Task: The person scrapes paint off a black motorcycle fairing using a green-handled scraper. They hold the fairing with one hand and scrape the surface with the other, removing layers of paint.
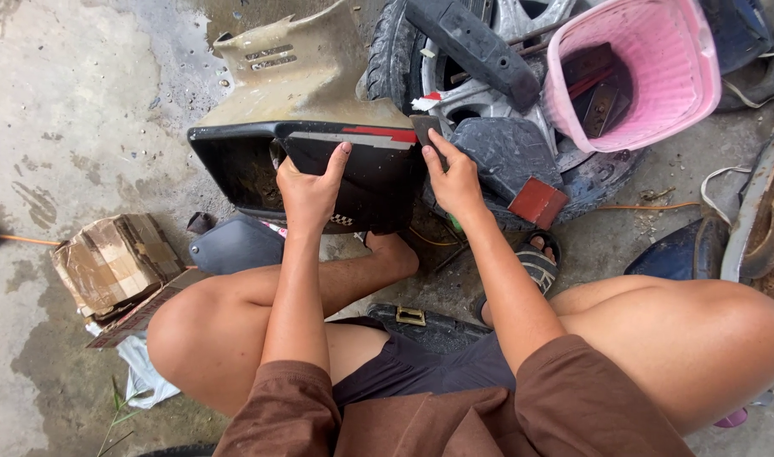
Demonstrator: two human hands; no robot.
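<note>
Two hands are working a black fairing panel (353,182) propped before the knees: the left hand (309,188) is gripping its top edge, while the right hand (453,179) is pinching a small grey sanding piece (424,129) against the corner, seemingly mid-sanding; steady bracing is needed.

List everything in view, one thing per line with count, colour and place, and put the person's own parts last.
Body panel: one, black with a red and grey stripe, centre, held upright.
Small scraper: one, dark grey, at the panel's top right corner.
Fender panel: one, muddy tan, behind the black panel.
Wheel: one, silver rim with black tyre, top centre.
Basket: one, pink, top right.
Cardboard box: one, brown, left.
Sandal: one, black, right of centre.
Left hand: grips the panel.
Right hand: holds the scraper.
</note>
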